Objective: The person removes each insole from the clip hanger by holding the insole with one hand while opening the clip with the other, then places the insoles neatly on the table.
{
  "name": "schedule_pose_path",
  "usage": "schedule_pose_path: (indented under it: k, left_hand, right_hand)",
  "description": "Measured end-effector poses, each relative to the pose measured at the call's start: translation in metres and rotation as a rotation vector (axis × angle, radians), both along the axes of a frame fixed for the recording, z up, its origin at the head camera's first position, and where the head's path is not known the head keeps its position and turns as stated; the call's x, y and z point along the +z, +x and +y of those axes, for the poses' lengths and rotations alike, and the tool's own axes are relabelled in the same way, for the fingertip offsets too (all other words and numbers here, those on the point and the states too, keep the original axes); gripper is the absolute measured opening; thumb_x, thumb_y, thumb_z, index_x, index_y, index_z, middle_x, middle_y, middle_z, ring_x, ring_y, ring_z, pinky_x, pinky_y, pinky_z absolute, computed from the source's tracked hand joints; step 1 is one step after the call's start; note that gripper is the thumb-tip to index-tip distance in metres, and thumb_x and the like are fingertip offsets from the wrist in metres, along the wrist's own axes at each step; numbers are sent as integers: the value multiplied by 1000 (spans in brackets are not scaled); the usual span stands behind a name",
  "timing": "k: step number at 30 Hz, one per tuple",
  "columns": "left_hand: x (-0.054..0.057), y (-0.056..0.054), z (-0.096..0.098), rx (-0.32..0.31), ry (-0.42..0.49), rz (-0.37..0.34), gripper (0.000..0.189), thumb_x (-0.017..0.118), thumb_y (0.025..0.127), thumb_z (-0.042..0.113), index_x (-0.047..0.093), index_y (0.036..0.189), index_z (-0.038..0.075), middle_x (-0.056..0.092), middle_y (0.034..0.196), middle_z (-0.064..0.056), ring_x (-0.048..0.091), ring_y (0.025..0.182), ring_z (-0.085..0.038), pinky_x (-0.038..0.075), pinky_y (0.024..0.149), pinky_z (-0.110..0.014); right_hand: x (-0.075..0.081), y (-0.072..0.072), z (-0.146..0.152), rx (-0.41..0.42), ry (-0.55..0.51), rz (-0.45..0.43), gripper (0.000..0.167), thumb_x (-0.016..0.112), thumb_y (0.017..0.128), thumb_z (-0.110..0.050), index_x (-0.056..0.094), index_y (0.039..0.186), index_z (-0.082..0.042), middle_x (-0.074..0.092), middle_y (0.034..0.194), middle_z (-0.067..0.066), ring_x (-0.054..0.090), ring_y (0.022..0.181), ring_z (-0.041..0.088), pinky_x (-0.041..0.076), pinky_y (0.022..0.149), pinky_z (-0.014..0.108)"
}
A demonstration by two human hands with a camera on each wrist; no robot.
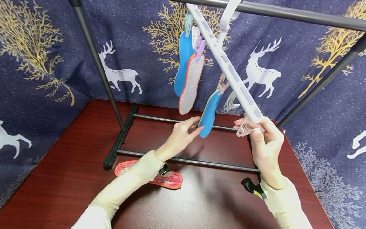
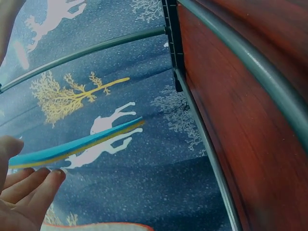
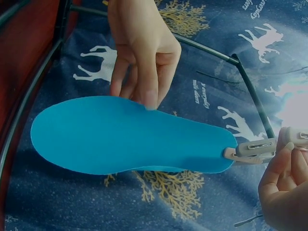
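A blue insole (image 1: 210, 111) hangs from a pale pink clothespin (image 1: 222, 85) on a white hanger bar (image 1: 231, 73). My left hand (image 1: 180, 135) pinches the insole's edge, thumb on one face and fingers on the other. In the right wrist view the insole (image 3: 120, 137) shows its broad blue face; edge-on in the left wrist view, it has a yellowish underside. At the bar's near end my right hand (image 1: 267, 146) grips another pale pink clothespin (image 1: 244, 127), thumb on its lever. Some right fingers are hidden behind the bar.
A second blue insole (image 1: 183, 63) and an orange-rimmed grey insole (image 1: 191, 86) hang farther along. A white clip (image 1: 231, 101) dangles near the bar. A red insole (image 1: 168, 179) lies on the table under my left forearm. The black rack's rails (image 1: 194, 162) cross the table.
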State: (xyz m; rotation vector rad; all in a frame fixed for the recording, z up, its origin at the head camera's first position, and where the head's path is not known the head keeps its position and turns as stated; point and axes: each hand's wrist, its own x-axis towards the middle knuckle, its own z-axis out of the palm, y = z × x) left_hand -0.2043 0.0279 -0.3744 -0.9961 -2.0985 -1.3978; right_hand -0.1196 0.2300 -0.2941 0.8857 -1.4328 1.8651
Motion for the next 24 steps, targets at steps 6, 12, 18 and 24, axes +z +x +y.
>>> schedule_pose_path:
  k: [6, 12, 18, 24]
  left_hand:
    - [2, 0, 5, 37, -23, 51, 23, 64, 92, 11, 66, 114, 4, 73, 104, -9, 72, 90, -17, 58, 79, -27]
    - [2, 2, 6, 62, -9, 84, 19, 62, 92, 5, 67, 110, 3, 74, 98, -11, 73, 87, -18, 58, 75, -25]
    - [3, 3, 7, 86, 3, 127, 17, 62, 90, 2, 68, 106, 2, 74, 93, -11, 72, 82, -17, 57, 72, -22]
    - [5, 5, 6, 101, 4, 150, 16, 63, 88, 1, 70, 103, 2, 73, 87, -9, 70, 77, -14, 56, 68, -20]
  right_hand:
    - [2, 0, 0, -4, -10, 13, 36, 66, 92, -16, 60, 104, 17, 72, 89, 19, 71, 80, 24, 56, 68, 23]
    - [4, 2, -2, 23, -28, 22, 36, 65, 92, -15, 60, 104, 19, 70, 87, 19, 70, 82, 26, 56, 68, 24]
    - [6, 5, -5, 112, -89, 30, 37, 61, 94, -11, 55, 112, 21, 68, 98, 24, 70, 88, 31, 57, 71, 27]
    - [7, 9, -7, 155, -128, 29, 40, 62, 93, -11, 52, 114, 23, 68, 100, 26, 69, 89, 33, 58, 73, 30]
